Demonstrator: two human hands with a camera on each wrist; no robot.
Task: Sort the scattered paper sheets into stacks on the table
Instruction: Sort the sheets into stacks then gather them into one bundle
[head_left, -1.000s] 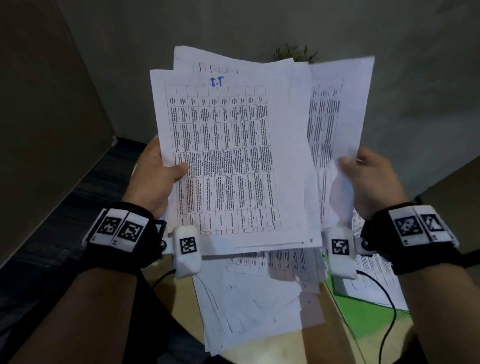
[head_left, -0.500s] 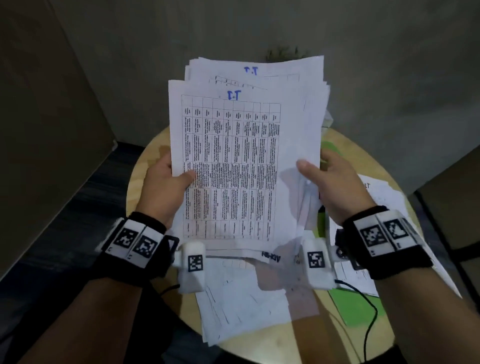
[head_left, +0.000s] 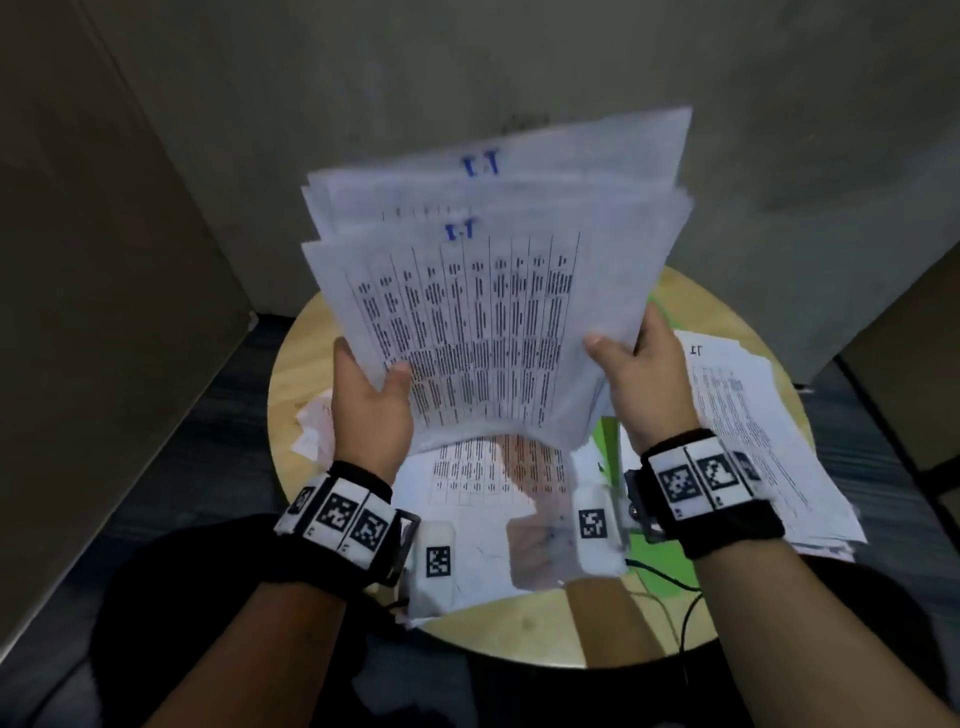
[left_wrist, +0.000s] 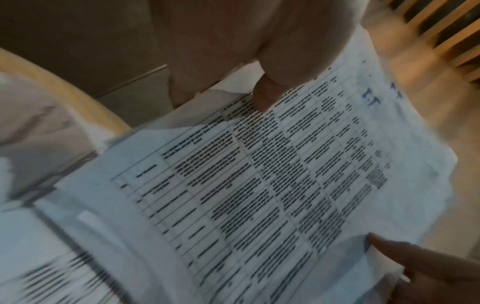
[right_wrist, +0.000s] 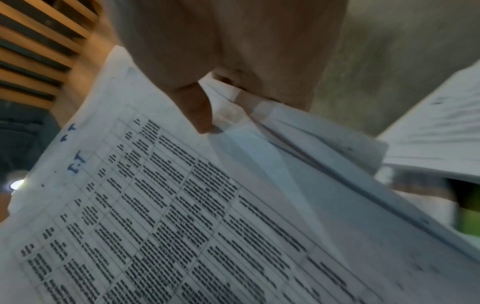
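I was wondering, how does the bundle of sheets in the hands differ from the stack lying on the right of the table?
The held bundle is lifted and tilted, gripped by the left hand and right hand; the stack lies flat on the round table, untouched. The bundle's edges are fanned. Both are white printed sheets.

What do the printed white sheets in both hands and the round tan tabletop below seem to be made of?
Printed white sheets: thin matte office paper; they bend and show light through. Round tan tabletop: probably light wood or wood laminate, smooth with a low sheen; grain is too faint to confirm.
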